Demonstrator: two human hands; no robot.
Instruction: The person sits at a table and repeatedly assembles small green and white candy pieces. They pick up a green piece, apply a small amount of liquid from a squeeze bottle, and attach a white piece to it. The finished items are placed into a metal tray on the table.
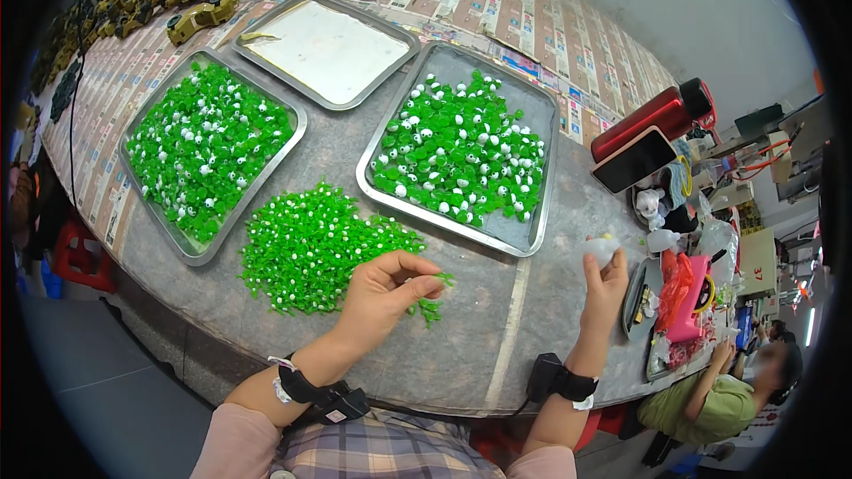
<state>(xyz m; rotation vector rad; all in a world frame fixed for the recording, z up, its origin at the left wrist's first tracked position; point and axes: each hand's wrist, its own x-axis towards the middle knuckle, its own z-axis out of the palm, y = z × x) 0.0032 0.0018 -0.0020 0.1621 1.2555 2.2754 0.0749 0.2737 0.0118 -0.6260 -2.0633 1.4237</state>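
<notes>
My left hand (377, 295) pinches a small green plastic piece (445, 279) between thumb and fingertips. A few more green bits lie just below those fingers. Beside the hand, a loose heap of small green pieces with white spots (306, 248) is spread on the grey table covering. My right hand (603, 291) is raised off to the right, its fingers closed around a small translucent white bottle (601, 252). Beyond my hands stands a metal tray (444, 229) of green pieces with white, eye-like balls. A second metal tray (197, 257) at the left holds similar pieces.
A white-lined metal tray (328, 49) sits farther back. Yellow toy vehicles (202, 18) pile up at the far left. A red flask (641, 124), a phone (635, 160) and a pink tape dispenser (688, 306) crowd the right side. A person in green (710, 408) sits at the right.
</notes>
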